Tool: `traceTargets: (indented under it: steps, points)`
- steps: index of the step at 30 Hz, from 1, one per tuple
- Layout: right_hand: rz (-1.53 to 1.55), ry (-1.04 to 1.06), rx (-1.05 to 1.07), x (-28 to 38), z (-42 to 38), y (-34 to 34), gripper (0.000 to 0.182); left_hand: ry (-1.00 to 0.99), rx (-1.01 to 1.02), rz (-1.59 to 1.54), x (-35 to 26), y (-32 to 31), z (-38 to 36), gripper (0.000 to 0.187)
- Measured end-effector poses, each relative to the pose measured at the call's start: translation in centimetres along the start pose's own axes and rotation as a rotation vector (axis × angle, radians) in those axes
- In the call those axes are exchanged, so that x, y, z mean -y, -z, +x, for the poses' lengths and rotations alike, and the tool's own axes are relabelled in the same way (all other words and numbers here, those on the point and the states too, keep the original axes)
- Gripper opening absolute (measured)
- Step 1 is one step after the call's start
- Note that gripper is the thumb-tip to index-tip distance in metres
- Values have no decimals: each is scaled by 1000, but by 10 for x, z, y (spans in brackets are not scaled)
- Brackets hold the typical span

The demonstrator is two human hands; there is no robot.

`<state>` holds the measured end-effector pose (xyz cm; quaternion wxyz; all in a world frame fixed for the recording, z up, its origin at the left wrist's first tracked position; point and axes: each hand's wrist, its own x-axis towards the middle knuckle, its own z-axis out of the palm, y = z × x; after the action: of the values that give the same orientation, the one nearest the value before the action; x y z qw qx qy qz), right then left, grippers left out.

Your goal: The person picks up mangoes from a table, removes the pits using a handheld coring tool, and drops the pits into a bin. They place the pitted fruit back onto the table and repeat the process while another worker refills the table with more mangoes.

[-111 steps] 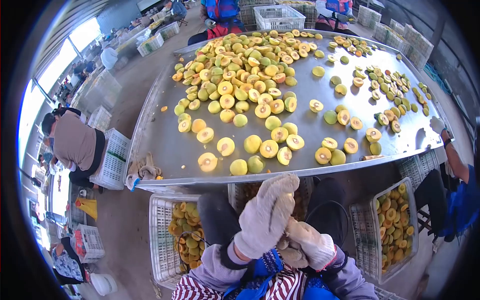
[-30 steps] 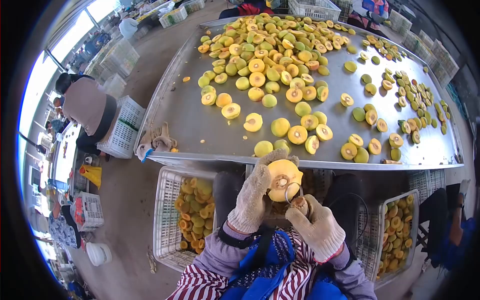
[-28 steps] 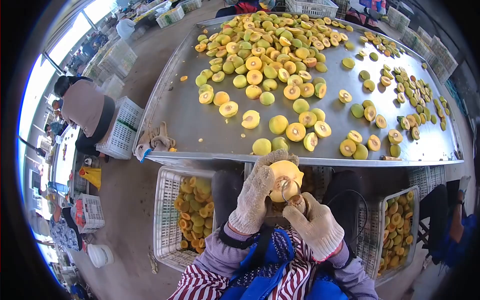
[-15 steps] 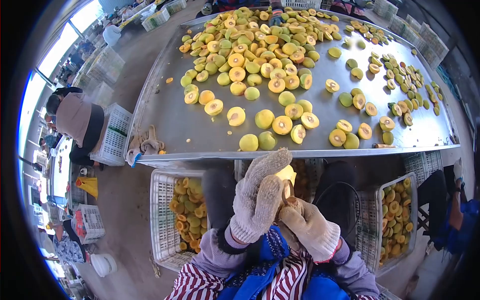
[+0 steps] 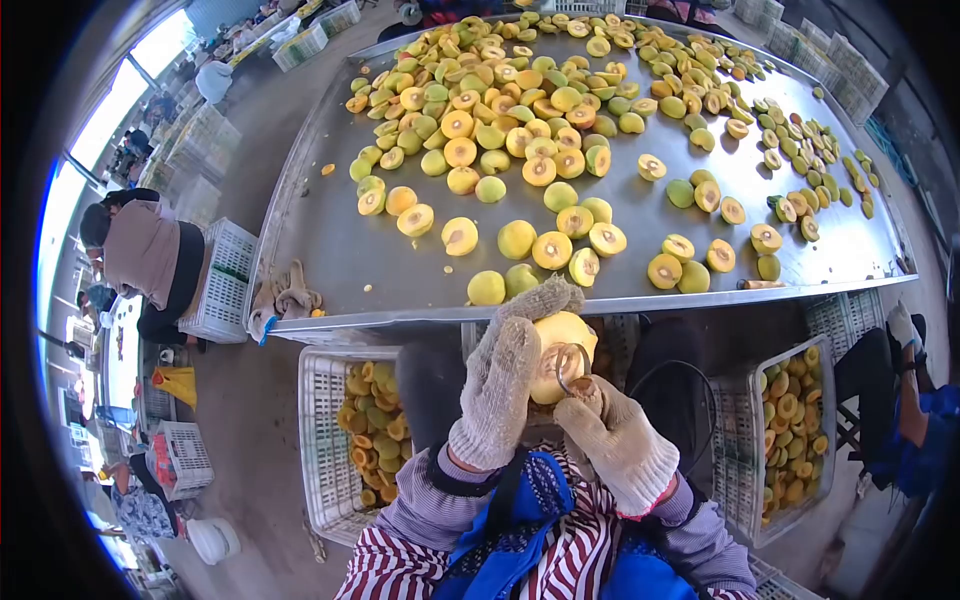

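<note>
Both hands wear pale knitted gloves and meet in front of the body, just below the table's near edge. My left hand (image 5: pixel 508 375) is wrapped round the left side of a yellow fruit half (image 5: pixel 563 350), its cut face showing. My right hand (image 5: pixel 615 435) is closed on a small tool (image 5: pixel 572 368) with a curved metal loop, which touches the cut face. The tool's handle is mostly hidden by the fingers. Beyond the hands, many fruit halves (image 5: pixel 460 152) lie on the metal table (image 5: pixel 340 240).
Crates of fruit halves stand to the left (image 5: pixel 330 500) and right (image 5: pixel 738 440) of my legs. Gloves (image 5: pixel 290 292) lie at the table's near left corner. A black cord loop (image 5: pixel 712 400) hangs by my right knee. Co-workers sit at far left and right.
The fruit half in my left hand has turned so its cut face and the metal loop now show. Across the table, more halves have spread toward the back right.
</note>
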<state>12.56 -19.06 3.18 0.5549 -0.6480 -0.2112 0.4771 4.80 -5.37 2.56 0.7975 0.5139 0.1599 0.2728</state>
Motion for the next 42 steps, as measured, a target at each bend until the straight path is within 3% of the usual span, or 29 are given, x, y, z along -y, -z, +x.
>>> traceTargets:
  steps: [5, 8, 9, 12, 13, 15, 17, 20, 24, 26, 29, 31, 33, 34, 36, 40, 42]
  points:
    - [-82, 5, 4, -1, -2, -2, 26, -130, -96, -1, 14, -4, -11, 49]
    - [64, -99, 90, 5, -7, -2, 27, -343, -29, 376, 11, 3, -10, 42]
    - [166, -175, 158, 9, -9, -2, 27, -340, -27, 372, 4, 5, -6, 42]
    - [304, -210, 259, 6, -7, 5, 29, -432, 114, 792, -12, 5, 1, 35]
    - [383, -226, 312, 4, -6, 9, 30, -435, 112, 794, -10, 5, 2, 35]
    - [424, -256, 326, 6, -8, 11, 32, -668, 29, 886, -5, 0, 3, 34]
    - [374, -267, 269, 8, -7, 8, 32, -689, -4, 905, -12, -5, 0, 33]
    - [296, -227, 297, 9, -6, 7, 30, -61, 181, 671, -31, -1, 4, 42]
    - [283, -211, 292, 14, -9, 11, 28, 27, 192, 375, -23, 5, 6, 43]
    - [287, -193, 248, 18, -12, 14, 26, 57, 336, 23, -16, 16, 9, 51]
    - [327, -142, 174, 15, -11, 21, 26, 73, 247, -154, -14, 6, -8, 61]
    - [268, -162, 176, 17, -11, 20, 26, 65, 217, -121, -6, 11, -8, 66]
    - [-55, 67, 56, 15, -10, 15, 32, 138, 204, -208, -1, 20, -3, 66]
    - [-57, 69, 61, 18, -10, 14, 32, 172, 177, -187, 0, 24, -1, 64]
    - [-372, 113, 7, 22, -11, 13, 30, 171, 187, -94, -6, 25, 0, 62]
    - [-343, 74, 13, 16, -11, 12, 30, 144, 235, 93, -13, 21, 0, 56]
    - [-492, 177, -21, 14, -10, 12, 31, 151, 193, 126, 4, 32, -2, 56]
